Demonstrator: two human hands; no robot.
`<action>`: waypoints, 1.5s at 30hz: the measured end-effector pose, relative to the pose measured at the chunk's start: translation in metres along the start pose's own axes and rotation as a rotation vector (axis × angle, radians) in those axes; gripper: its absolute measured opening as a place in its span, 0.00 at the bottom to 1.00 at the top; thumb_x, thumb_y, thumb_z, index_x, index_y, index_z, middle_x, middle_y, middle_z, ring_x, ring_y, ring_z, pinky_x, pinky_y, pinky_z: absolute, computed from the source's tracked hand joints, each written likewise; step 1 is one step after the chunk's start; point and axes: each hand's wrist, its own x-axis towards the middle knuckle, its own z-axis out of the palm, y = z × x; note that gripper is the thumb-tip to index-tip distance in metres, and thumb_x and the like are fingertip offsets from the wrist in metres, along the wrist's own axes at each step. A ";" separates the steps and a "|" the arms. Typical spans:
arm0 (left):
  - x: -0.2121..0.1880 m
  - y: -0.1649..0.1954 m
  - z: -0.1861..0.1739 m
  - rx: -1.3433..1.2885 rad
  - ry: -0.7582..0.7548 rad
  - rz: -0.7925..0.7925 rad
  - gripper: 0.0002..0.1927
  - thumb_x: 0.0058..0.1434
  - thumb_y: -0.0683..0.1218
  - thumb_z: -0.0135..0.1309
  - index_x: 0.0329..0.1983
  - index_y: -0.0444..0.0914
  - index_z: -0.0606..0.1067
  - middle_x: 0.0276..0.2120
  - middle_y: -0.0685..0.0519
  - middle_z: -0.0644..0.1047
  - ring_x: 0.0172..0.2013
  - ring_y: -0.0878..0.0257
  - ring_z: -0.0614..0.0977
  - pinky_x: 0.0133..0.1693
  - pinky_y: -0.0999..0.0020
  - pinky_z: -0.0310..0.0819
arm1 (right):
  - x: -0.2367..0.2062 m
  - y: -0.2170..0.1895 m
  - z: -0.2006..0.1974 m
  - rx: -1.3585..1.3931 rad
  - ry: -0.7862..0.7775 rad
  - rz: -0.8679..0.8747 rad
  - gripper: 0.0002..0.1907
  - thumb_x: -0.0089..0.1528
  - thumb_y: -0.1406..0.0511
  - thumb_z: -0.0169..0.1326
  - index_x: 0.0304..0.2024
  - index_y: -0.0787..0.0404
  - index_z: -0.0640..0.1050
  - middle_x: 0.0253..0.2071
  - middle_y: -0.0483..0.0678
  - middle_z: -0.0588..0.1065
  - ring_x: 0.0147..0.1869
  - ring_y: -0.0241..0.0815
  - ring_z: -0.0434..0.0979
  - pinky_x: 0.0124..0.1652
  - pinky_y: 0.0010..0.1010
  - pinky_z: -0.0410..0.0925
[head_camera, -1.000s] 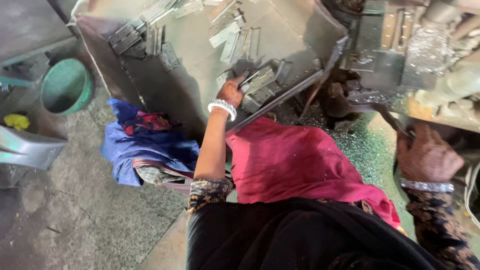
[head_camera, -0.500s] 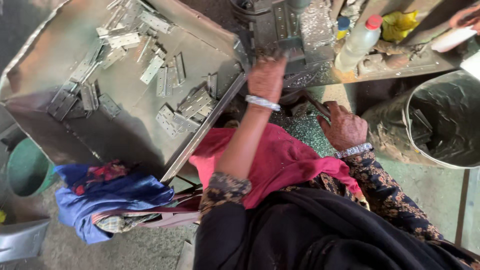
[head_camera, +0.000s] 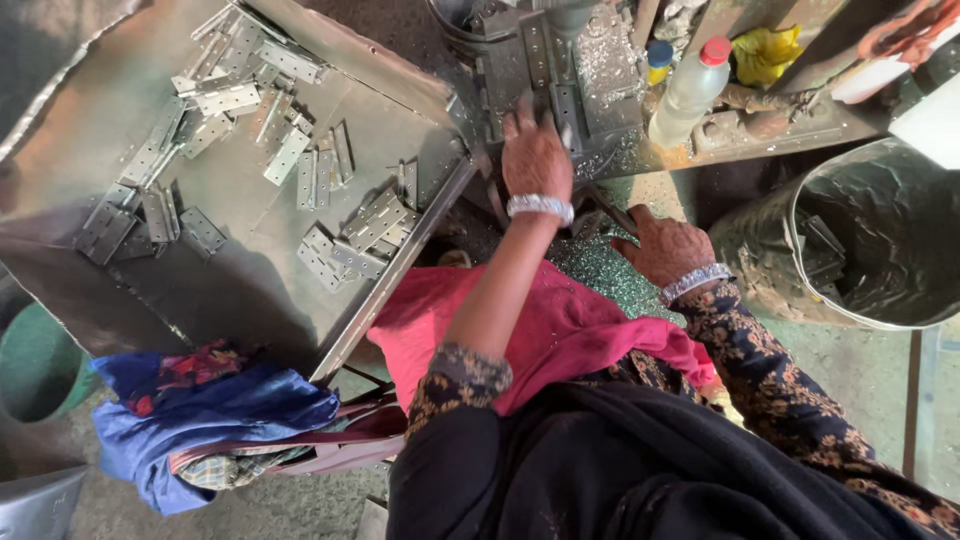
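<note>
The left hand (head_camera: 535, 150) presses flat on a small metal hinge plate (head_camera: 566, 108) seated in the machine's jig (head_camera: 545, 70), fingers spread and closed around nothing. The right hand (head_camera: 665, 245) rests lower, beside a dark lever (head_camera: 605, 205); whether it grips the lever is unclear. The plate looks thin, stiff and light, probably slick with filings, so pinching its long edges suits best. More hinges (head_camera: 365, 230) lie on the tray (head_camera: 250, 290), left of the pressing hand.
</note>
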 end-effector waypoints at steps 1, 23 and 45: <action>-0.011 0.001 -0.001 0.101 0.036 0.079 0.20 0.66 0.53 0.50 0.55 0.38 0.78 0.65 0.45 0.71 0.63 0.50 0.73 0.59 0.46 0.69 | 0.000 -0.002 -0.001 -0.015 -0.011 0.004 0.31 0.64 0.42 0.51 0.56 0.56 0.69 0.36 0.63 0.81 0.45 0.65 0.82 0.45 0.55 0.72; 0.008 0.008 0.005 0.374 -0.207 0.157 0.24 0.72 0.52 0.39 0.67 0.43 0.70 0.76 0.53 0.55 0.74 0.52 0.56 0.73 0.45 0.29 | 0.032 0.055 0.061 0.027 -0.040 0.100 0.29 0.66 0.41 0.51 0.45 0.59 0.77 0.37 0.62 0.80 0.44 0.64 0.82 0.44 0.55 0.72; 0.028 0.014 -0.015 0.402 -0.342 0.122 0.22 0.68 0.48 0.39 0.65 0.46 0.69 0.74 0.56 0.53 0.73 0.51 0.50 0.69 0.38 0.24 | 0.039 0.070 0.081 0.127 -0.096 0.060 0.28 0.67 0.44 0.50 0.45 0.62 0.78 0.37 0.65 0.80 0.42 0.66 0.82 0.43 0.54 0.73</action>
